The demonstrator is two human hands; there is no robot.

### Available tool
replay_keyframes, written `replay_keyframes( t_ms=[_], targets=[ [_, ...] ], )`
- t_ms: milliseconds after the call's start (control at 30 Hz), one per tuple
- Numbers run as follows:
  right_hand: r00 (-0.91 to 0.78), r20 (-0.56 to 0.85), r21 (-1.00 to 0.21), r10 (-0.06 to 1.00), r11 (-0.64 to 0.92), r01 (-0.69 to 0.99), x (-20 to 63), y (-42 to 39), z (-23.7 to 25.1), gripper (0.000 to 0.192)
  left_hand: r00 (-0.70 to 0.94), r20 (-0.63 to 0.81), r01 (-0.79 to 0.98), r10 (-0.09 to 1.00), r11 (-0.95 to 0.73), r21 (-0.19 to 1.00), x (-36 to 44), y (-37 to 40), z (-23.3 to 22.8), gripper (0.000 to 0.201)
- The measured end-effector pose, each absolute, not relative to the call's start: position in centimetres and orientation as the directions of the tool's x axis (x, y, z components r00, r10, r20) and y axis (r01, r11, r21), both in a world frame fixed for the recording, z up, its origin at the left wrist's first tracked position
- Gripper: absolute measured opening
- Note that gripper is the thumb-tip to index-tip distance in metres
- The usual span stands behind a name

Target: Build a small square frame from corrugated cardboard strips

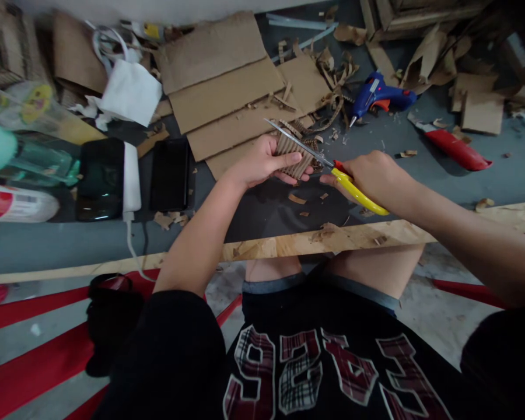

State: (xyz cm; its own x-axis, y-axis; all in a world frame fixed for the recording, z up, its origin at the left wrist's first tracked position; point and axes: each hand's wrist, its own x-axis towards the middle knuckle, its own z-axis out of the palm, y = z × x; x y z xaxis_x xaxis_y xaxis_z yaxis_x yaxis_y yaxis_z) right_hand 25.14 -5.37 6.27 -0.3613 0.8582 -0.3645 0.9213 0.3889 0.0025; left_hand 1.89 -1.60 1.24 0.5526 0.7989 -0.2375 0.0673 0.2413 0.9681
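**Cutting cardboard over a cluttered grey floor**

A grey floor [485, 175] fills the upper frame, strewn with flat cardboard sheets [240, 93] at top centre, a blue glue gun [382, 96] and a red cutter [452, 147] at upper right, and a dark phone [170, 174] at left. A plywood strip [289, 245] crosses the middle. At centre, the left hand [262, 160] is clamped on a corrugated cardboard piece [291, 153], thumb across it. The right hand [374, 175], just right of centre, grips yellow-handled scissors [332, 169], blades pointing up-left across the piece.

hands 2: left hand [262, 160], right hand [371, 178] | scissors [328, 166] 1 | glue gun [378, 96] 1 | red utility knife [452, 146] 1 | phone [170, 174] 1 | corrugated cardboard piece [291, 153] in hand 1
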Motion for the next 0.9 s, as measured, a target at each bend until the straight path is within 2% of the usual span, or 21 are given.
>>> replay_keyframes(
  t_ms=[200,300,567,900],
  targets=[
    [-0.390,-0.362,-0.273,0.847,0.304,0.913,26.7,-4.9,6.8,0.069,0.487,-0.160,0.041,0.859,0.161,0.986,1.4,-1.1,1.2,0.046],
    [-0.388,-0.377,-0.327,0.841,0.272,0.905,27.6,-5.1,7.0,0.068,0.439,-0.158,0.045,0.884,0.155,0.987,1.0,-0.8,1.2,0.045],
    [-0.430,-0.402,-0.274,0.809,0.342,0.899,28.0,-5.6,7.3,0.066,0.355,-0.141,0.045,0.924,0.134,0.990,1.2,-0.6,0.7,0.048],
    [-0.435,-0.412,-0.224,0.801,0.374,0.900,27.2,-5.8,7.3,0.067,0.397,-0.125,0.066,0.909,0.107,0.992,1.6,-0.9,0.8,0.060]
  ],
)
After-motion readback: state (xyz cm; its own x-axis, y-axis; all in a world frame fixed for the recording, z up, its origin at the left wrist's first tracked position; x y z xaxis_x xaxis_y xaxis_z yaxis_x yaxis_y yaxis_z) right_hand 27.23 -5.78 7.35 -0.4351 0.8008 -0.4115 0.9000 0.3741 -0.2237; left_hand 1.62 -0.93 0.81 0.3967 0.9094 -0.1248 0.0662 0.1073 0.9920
